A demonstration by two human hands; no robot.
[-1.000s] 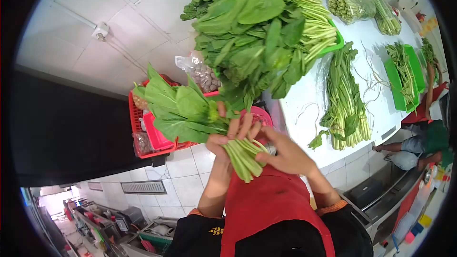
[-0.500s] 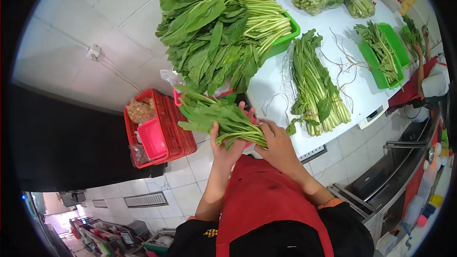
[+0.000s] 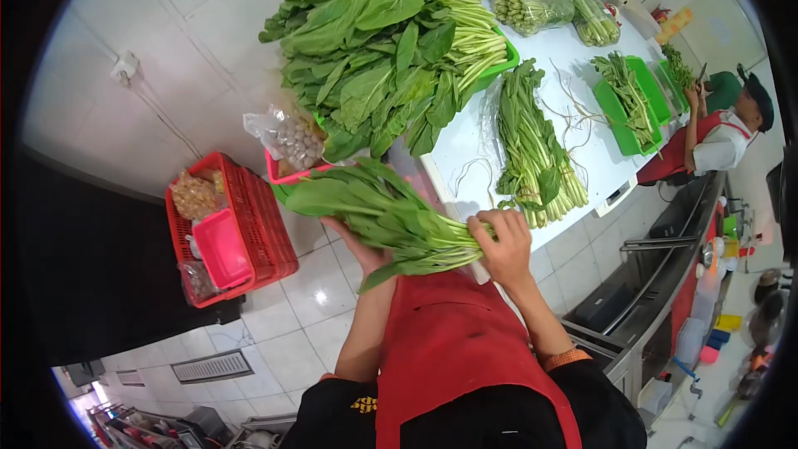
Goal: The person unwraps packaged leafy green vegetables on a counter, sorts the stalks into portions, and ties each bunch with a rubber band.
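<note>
A bunch of leafy greens [image 3: 378, 208] lies across in front of my red apron, leaves to the left and pale stems to the right. My right hand [image 3: 505, 249] is closed around the stem ends. Beneath the leaves, my left hand [image 3: 356, 248] supports the bunch, its fingers mostly hidden. A large heap of the same greens [image 3: 374, 58] overflows a green crate [image 3: 500, 66] on the white table [image 3: 465, 137]. More greens, a long bundle [image 3: 536, 141], rest on the table just beyond my right hand.
Left stands a red basket [image 3: 270, 241] holding bagged food and a pink tub [image 3: 223, 249]. A bag of small round pale items [image 3: 293, 140] sits near the heap. Bagged vegetables [image 3: 532, 10] and a green tray [image 3: 619, 120] are farther along. A co-worker [image 3: 706, 133] stands at the far right.
The bunch has turned flatter and shows more fully. My right hand now grips the stem ends; my left hand has slipped under the leaves. The view has shifted, showing more of the co-worker.
</note>
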